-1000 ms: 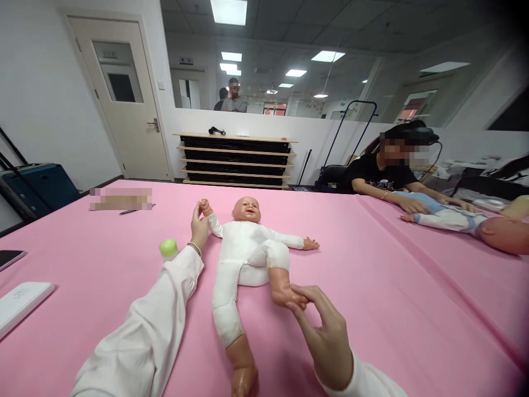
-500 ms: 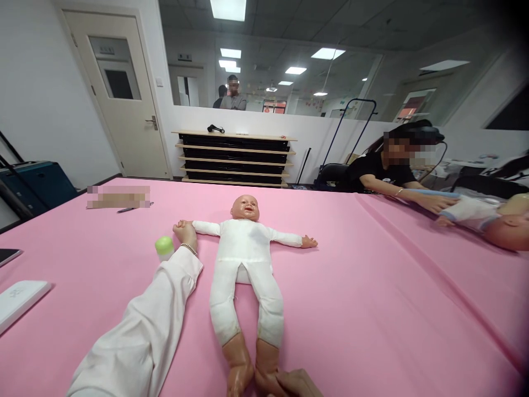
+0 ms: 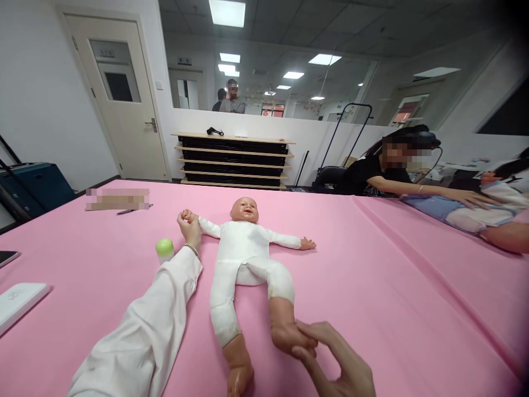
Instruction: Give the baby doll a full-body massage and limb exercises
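At the centre of the pink table (image 3: 392, 309), the doll (image 3: 246, 242) lies face up. Treat its torso as the centre of a clock dial; its head (image 3: 244, 210) is at 12 o'clock. The left hand (image 3: 190, 231), between 9 and 10 o'clock, is closed on the doll's hand, with that arm held out sideways; this grip presumably anchors the upper end. The right hand (image 3: 345, 358), between 4 and 5 o'clock, pinches the toes of one foot (image 3: 291, 337) between thumb and fingertips. Gripping at the limb's end likely gives control of the slightly bent leg without covering the ankle. The other foot (image 3: 239, 369), near 6 o'clock, is not held. The free arm (image 3: 285, 239) points to 3 o'clock, untouched.

A green-capped jar (image 3: 165, 251) stands upright at 9 o'clock, beside the left sleeve (image 3: 140, 320). A white box (image 3: 22, 306) lies between 8 and 9 o'clock, apparently set well apart to avoid obstruction. Between 2 and 3 o'clock, a co-worker (image 3: 372, 175) touches a second doll (image 3: 463, 216).
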The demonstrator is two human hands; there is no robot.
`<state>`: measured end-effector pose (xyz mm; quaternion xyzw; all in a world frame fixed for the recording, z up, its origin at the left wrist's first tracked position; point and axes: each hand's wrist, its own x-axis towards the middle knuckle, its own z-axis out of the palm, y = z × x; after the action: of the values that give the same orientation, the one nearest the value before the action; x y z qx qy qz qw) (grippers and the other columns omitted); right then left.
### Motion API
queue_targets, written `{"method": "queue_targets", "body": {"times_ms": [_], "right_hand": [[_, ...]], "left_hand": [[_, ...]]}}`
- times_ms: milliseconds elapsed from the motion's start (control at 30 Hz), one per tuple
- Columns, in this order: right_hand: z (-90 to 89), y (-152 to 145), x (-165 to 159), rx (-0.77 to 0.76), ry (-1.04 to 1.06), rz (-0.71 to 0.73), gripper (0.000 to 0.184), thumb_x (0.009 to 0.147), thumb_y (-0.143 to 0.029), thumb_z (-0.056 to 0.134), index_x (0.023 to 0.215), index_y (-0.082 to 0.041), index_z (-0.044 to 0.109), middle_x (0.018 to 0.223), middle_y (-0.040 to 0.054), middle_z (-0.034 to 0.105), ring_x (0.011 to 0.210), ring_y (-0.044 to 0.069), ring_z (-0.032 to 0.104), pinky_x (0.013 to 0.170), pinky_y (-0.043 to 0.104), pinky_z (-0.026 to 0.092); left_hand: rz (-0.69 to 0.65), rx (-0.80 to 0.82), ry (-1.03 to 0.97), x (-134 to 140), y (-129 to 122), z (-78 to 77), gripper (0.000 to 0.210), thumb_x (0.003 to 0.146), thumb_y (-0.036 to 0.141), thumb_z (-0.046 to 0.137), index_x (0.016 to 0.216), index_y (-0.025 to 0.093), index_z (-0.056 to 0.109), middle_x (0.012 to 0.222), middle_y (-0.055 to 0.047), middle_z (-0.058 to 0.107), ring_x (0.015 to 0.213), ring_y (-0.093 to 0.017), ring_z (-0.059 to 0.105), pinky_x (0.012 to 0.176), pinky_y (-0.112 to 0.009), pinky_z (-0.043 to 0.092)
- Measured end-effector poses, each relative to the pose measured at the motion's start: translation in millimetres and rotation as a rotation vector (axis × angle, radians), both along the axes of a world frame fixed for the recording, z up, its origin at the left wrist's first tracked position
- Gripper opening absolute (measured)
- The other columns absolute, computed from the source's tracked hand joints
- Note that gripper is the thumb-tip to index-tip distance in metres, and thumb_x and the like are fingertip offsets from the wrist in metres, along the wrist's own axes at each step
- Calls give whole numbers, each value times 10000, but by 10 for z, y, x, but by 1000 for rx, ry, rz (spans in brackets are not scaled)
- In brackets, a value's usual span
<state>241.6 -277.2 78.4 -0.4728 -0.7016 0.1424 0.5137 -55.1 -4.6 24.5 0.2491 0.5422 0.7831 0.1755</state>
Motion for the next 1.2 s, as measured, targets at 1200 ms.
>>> {"method": "queue_targets", "body": {"times_ms": [1200], "right_hand": [[-68,187,12,-8,-32,17,103,787,-275,591,867,-210,603,748,26,614,663,142,585,585,240,507]], "left_hand": [[-137,-48,386,142,-72,148,378,788,163,493,1159,190,426,1227,-110,498,1133,-185,483,967,-327,376]]}}
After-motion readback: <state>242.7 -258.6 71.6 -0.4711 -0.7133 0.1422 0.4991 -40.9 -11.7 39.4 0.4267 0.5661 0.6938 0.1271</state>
